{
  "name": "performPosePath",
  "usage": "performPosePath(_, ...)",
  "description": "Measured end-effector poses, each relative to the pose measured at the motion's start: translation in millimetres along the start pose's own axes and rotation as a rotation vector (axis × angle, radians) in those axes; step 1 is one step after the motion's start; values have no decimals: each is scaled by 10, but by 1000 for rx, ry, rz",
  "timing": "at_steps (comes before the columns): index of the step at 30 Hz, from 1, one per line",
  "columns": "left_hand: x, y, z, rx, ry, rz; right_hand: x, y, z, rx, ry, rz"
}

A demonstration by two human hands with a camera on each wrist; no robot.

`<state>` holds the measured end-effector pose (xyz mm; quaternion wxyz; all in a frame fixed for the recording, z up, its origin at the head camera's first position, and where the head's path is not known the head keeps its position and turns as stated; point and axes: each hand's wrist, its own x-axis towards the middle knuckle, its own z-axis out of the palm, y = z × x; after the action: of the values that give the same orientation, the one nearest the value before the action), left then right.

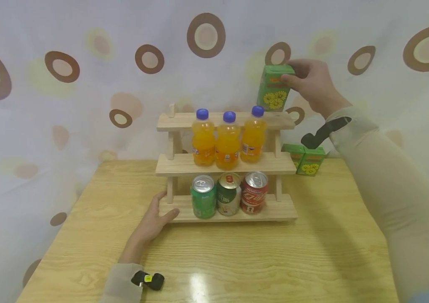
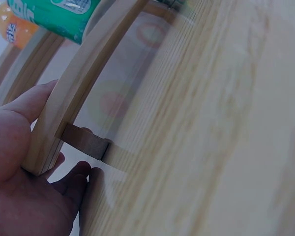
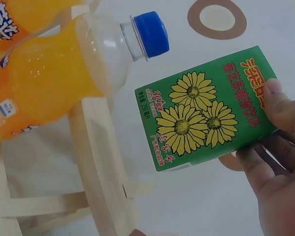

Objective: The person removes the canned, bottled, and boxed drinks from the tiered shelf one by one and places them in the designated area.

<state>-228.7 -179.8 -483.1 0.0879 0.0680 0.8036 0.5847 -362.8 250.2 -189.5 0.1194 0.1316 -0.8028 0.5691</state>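
Note:
My right hand (image 1: pixel 314 86) pinches a green drink carton (image 1: pixel 275 89) with yellow flowers on it, thumb on the front face near its upper end. The carton is over the right end of the top tier of a wooden three-tier shelf (image 1: pixel 226 164); in the right wrist view, a gap shows between the carton (image 3: pixel 196 110) and the top board (image 3: pixel 101 147). Low on the left, my left hand (image 1: pixel 154 221) grips the end of the bottom board (image 2: pixel 71 98), thumb over it and fingers beneath.
Three orange soda bottles (image 1: pixel 227 145) with blue caps stand on the middle tier. On the bottom tier are a green can (image 1: pixel 204 198), a green-and-white can (image 1: pixel 229 195) and a red can (image 1: pixel 254 193). More green cartons (image 1: pixel 311 162) stand on the wooden table (image 1: pixel 214 261), right of the shelf.

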Motion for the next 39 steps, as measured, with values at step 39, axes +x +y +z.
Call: performPosePath(39, -176, 236, -110, 23, -11, 8, -540, 567, -822, 51, 65, 0)
